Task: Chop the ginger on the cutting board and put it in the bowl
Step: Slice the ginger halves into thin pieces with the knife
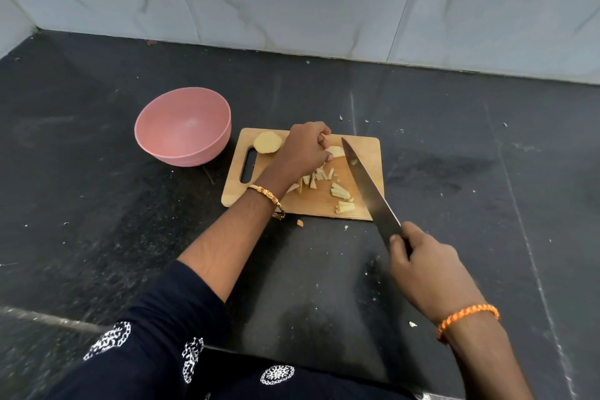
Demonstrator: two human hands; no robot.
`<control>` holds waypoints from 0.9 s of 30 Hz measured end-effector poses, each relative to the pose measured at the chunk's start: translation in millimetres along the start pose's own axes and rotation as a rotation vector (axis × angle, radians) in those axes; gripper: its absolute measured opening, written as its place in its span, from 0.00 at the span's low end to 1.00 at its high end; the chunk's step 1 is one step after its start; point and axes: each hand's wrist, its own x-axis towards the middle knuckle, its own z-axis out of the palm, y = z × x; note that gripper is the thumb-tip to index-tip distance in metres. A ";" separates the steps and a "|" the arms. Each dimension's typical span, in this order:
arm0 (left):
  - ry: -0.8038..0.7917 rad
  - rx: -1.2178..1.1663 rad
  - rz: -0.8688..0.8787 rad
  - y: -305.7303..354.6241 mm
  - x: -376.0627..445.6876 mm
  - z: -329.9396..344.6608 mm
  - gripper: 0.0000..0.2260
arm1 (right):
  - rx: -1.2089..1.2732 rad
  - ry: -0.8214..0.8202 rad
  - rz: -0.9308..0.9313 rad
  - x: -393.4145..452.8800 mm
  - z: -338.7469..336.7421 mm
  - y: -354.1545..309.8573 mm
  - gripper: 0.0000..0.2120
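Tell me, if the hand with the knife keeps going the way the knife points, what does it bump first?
Probably the ginger piece that the left hand pinches on the cutting board. The right hand aims the knife there, though depth is unclear.

no readable text, labels, brands or numbers appear on anything in view.

Soft even light, faint shadows; wide-angle bending at edges, slight blur on sleeve (156, 344) w/ print.
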 end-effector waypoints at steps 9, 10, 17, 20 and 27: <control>-0.005 -0.072 -0.013 0.6 -1.5 0.0 0.27 | 0.030 0.026 -0.021 38.6 5.4 -18.4 0.10; 0.004 -0.080 -0.011 0.1 -1.5 0.4 0.27 | 0.014 0.018 -0.022 40.0 6.1 -20.0 0.10; 0.058 -0.088 0.003 -2.5 -1.8 4.3 0.26 | -0.133 -0.039 -0.002 44.8 10.1 -31.1 0.08; 0.061 -0.094 -0.008 -3.2 -1.7 5.3 0.27 | -0.146 -0.031 -0.012 46.5 6.0 -29.3 0.10; 0.066 -0.096 -0.021 -2.8 -2.7 5.4 0.26 | -0.144 0.001 -0.016 47.6 9.7 -30.8 0.10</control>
